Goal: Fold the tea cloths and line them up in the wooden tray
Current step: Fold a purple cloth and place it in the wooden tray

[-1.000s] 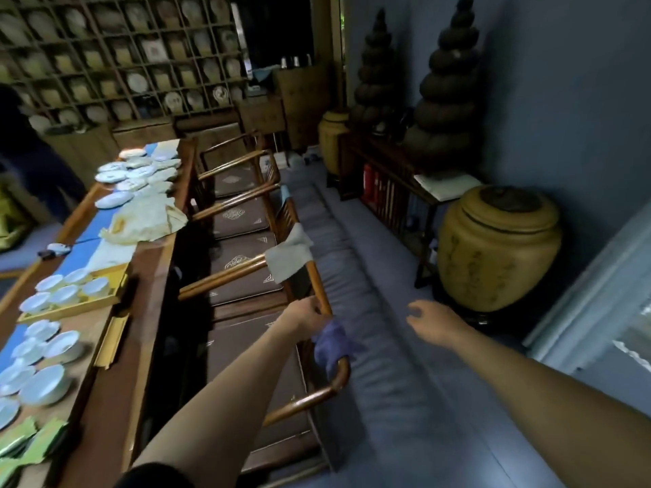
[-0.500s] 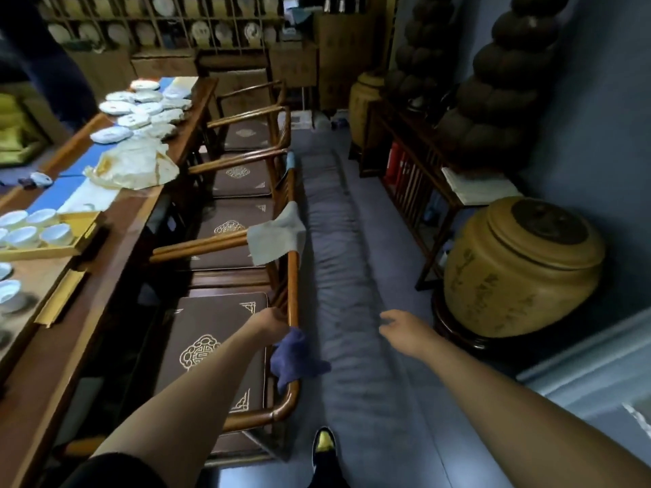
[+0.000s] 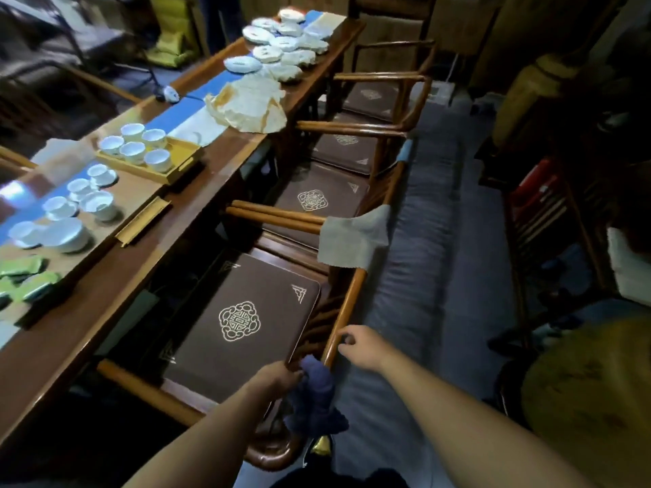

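A dark blue tea cloth (image 3: 315, 399) hangs bunched over the back rail of the nearest chair (image 3: 347, 304). My left hand (image 3: 278, 376) grips the cloth at its top. My right hand (image 3: 361, 345) rests on the same chair rail just to the right, fingers curled around the wood. A grey tea cloth (image 3: 352, 237) is draped over the back of the second chair. A wooden tray (image 3: 176, 169) holding white cups stands on the long table. A crumpled cream cloth (image 3: 248, 105) lies farther along the table.
A long wooden table (image 3: 116, 276) carries white cups (image 3: 81, 197), plates (image 3: 271, 40), green packets (image 3: 24, 280) and a blue runner. A row of chairs with brown cushions (image 3: 243, 322) lines its right side. A large ceramic jar (image 3: 591, 399) and a shelf stand on the right.
The view has swung left and down toward the table. My right hand has moved left onto the chair rail. My left hand still holds the blue cloth.
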